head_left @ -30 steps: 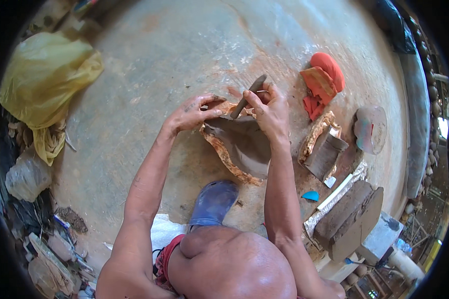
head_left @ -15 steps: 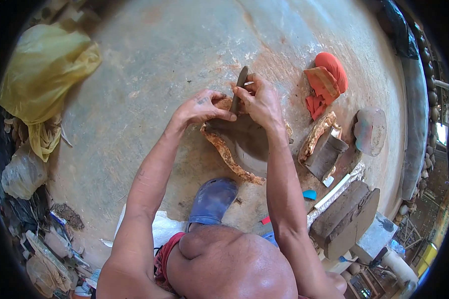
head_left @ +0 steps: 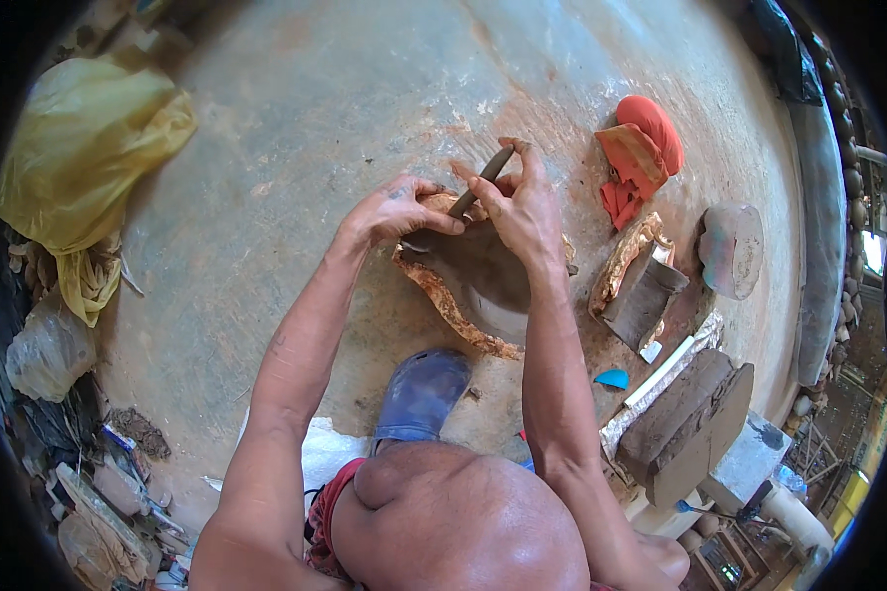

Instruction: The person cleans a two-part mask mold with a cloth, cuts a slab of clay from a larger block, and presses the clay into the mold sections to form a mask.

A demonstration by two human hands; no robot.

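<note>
My left hand (head_left: 404,212) grips the upper left rim of a hollow mould (head_left: 443,305), whose crusted orange edge surrounds dark grey clay (head_left: 483,271); its fingertips are partly hidden. In my right hand (head_left: 522,212) is a dark clay coil (head_left: 491,167), held slanting up to the right, its lower end at my left thumb near the mould's rim. Right of the mould lies a smaller crusted mould (head_left: 621,266) holding a curved grey clay piece (head_left: 643,300).
An orange-red bundle (head_left: 650,138), a flat translucent piece (head_left: 731,251), stacked clay slabs (head_left: 680,424) and a small blue scraper (head_left: 611,378) lie on the right. A yellow plastic bag (head_left: 84,158) is at left. My blue boot (head_left: 419,394) stands below the mould.
The coil swung more upright and now slants right again, with my right hand higher than a second ago. My left hand has shifted slightly up and right along the rim.
</note>
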